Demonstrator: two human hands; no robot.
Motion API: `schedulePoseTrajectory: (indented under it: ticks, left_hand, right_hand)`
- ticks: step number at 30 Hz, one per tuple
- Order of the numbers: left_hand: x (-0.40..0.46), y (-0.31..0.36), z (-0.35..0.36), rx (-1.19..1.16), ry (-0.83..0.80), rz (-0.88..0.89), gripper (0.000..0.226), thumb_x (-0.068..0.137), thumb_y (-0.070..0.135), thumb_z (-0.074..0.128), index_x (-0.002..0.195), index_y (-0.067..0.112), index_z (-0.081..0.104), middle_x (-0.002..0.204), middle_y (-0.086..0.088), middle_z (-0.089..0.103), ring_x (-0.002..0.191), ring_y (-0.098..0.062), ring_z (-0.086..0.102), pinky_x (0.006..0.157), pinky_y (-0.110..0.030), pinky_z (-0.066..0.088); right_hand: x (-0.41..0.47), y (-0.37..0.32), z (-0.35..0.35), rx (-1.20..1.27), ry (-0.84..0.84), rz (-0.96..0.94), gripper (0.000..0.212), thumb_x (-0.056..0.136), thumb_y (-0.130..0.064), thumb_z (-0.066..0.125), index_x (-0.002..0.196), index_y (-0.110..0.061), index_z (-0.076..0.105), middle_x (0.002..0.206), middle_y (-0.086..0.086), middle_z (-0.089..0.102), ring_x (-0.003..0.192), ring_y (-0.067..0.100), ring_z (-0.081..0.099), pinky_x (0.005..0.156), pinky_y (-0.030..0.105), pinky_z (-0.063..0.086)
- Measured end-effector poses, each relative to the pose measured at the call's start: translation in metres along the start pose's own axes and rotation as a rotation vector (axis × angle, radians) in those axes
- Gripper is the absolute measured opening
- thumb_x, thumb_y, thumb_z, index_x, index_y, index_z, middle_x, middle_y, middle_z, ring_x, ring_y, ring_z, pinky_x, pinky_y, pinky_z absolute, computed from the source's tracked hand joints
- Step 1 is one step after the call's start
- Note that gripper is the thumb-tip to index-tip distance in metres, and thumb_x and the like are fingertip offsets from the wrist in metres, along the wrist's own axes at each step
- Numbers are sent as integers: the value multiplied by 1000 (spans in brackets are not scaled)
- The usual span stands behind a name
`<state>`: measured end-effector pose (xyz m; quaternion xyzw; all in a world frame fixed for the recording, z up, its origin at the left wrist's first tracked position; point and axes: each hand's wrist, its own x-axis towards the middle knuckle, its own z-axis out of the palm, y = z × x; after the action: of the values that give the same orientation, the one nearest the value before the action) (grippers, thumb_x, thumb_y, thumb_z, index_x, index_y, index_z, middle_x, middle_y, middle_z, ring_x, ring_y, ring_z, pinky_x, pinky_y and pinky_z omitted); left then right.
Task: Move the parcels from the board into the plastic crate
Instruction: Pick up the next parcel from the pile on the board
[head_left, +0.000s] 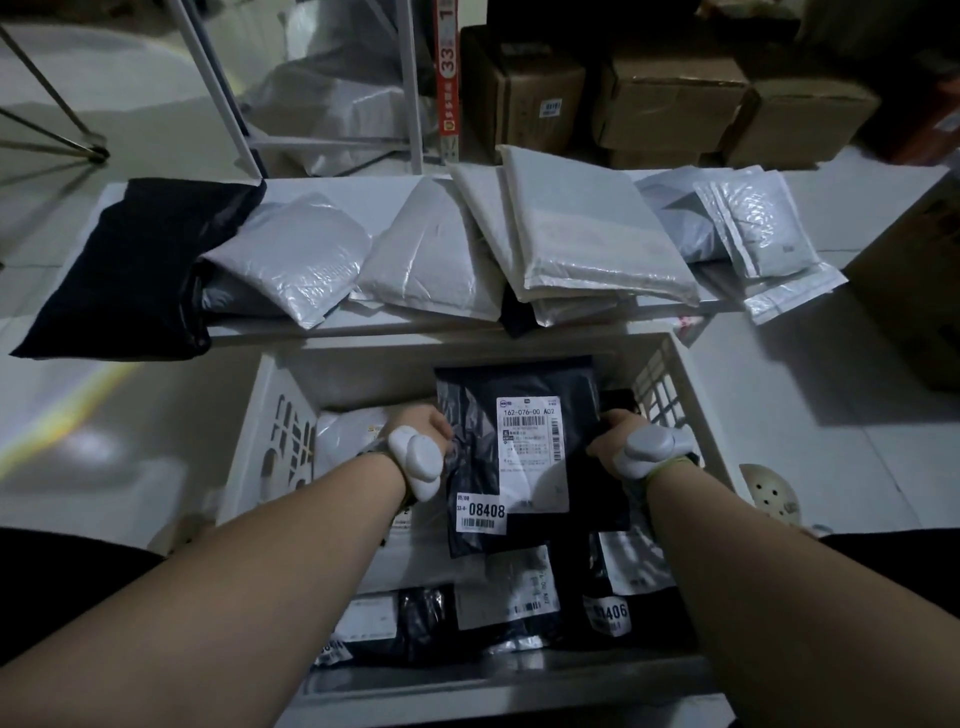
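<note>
Both hands are gripping a glossy black plastic mailer parcel (524, 457) bearing white printed labels, the left hand (423, 428) pinching its left edge and the right hand (613, 441) its right, inside the white slotted plastic crate (291, 415). White wrist devices are covering much of each hand, and the black and grey parcels beneath are lying half hidden.

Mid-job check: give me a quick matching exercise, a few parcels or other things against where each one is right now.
Things:
1. black parcel with the 08408 label
2. bubble mailers
3. big black bag
4. cardboard boxes

Places:
A. left end of the board
B. behind the board
C. in the crate, held by both hands
D. right end of the board

Pairs: 1-C, 2-D, 3-A, 4-B
</note>
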<state>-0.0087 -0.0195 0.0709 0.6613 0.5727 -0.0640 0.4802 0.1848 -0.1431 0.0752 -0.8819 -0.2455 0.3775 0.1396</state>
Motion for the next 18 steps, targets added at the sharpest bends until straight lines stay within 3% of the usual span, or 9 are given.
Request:
schedulePoseTrajectory:
  ticks: [2, 4, 5, 7, 9, 11, 15, 18]
  left_hand:
    - [4, 1, 2, -12, -69, 13, 28, 90, -7, 49, 116, -7, 61, 84, -16, 60, 72, -23, 55, 66, -21, 53]
    - [3, 6, 6, -59, -148, 6, 35, 92, -10, 44, 126, -9, 54, 107, -28, 63, 75, -28, 59, 49, -11, 45]
    - [4, 7, 10, -52, -143, -6, 36, 92, -9, 44, 125, -6, 56, 118, -27, 61, 86, -32, 62, 51, -12, 45]
    - [5, 8, 17, -27, -84, -6, 37, 88, -6, 50, 121, 3, 61, 122, -21, 62, 105, -34, 62, 76, -25, 54]
    - [8, 11, 23, 28, -82, -8, 38, 87, -1, 52, 124, 6, 61, 123, -17, 63, 115, -35, 59, 93, -35, 49]
    - [12, 11, 26, 130, -138, -9, 39, 90, 3, 50, 128, 6, 57, 129, -15, 60, 120, -33, 56, 97, -34, 46]
    - [16, 10, 25, 328, -150, 36, 40, 92, 9, 47, 131, 10, 56, 132, -6, 58, 118, -26, 57, 95, -27, 46]
    - [18, 6, 28, 472, -150, 107, 42, 90, 15, 49, 132, 12, 53, 135, -10, 52, 118, -26, 54, 98, -30, 45]
  right_hand:
    - [7, 2, 3, -5, 6, 28, 42, 90, -7, 56, 132, -2, 51, 134, 19, 53, 124, 31, 50, 98, 32, 41]
    - [14, 4, 6, -13, 14, 48, 43, 91, -7, 54, 133, -1, 50, 136, 19, 52, 126, 31, 48, 98, 30, 40]
    - [17, 4, 7, -20, 14, 54, 43, 92, -6, 54, 134, -1, 49, 137, 19, 51, 127, 31, 48, 99, 29, 40]
    - [19, 3, 9, -35, 20, 64, 44, 93, -7, 52, 136, 0, 46, 139, 19, 48, 128, 31, 46, 100, 29, 38]
    - [24, 3, 11, -94, -6, 95, 51, 95, -12, 48, 143, -2, 35, 148, 13, 38, 135, 28, 39, 105, 29, 35]
    - [24, 1, 12, -106, -18, 130, 58, 97, -19, 45, 150, -9, 22, 154, 5, 27, 140, 24, 31, 108, 29, 31]
    - [29, 5, 20, -115, 26, 71, 44, 95, -11, 50, 137, -2, 43, 141, 19, 45, 129, 32, 45, 100, 32, 38]
    - [31, 8, 24, -114, 61, 60, 44, 93, -8, 54, 135, -4, 44, 134, 21, 50, 123, 35, 49, 93, 35, 41]
